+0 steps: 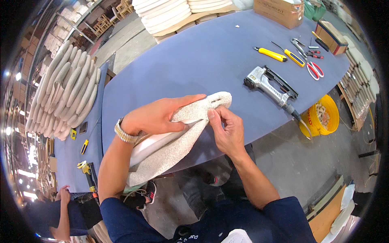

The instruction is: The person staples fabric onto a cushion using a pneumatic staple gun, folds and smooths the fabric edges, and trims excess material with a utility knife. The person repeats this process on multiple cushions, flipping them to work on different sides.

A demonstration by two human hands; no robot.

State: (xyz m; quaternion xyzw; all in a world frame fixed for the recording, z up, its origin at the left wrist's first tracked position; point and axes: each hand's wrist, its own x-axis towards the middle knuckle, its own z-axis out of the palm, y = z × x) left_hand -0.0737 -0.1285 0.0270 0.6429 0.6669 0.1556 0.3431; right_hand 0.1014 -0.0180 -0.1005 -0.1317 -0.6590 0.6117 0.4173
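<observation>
A cream woven fabric cover [172,160] is held above the near edge of the blue-topped table [170,77], tilted with its narrow end toward the far right. Inside its open side shows a smooth whitish-grey inner piece [146,153]. My left hand [156,116], a metal-banded watch on its wrist, clasps the cover from the left, thumb lying across the opening. At the narrow end, my right hand [227,131] pinches the fabric edge between thumb and bent fingers. What lies under the left fingers is hidden.
Right on the table lie a staple gun [265,85] with its hose, a yellow utility knife [272,54], a screwdriver [294,58] and red-handled cutters [315,71]. A yellow bucket [333,117] stands beyond the edge. Left are stacked cushions [67,89] and a co-worker's arm [63,218].
</observation>
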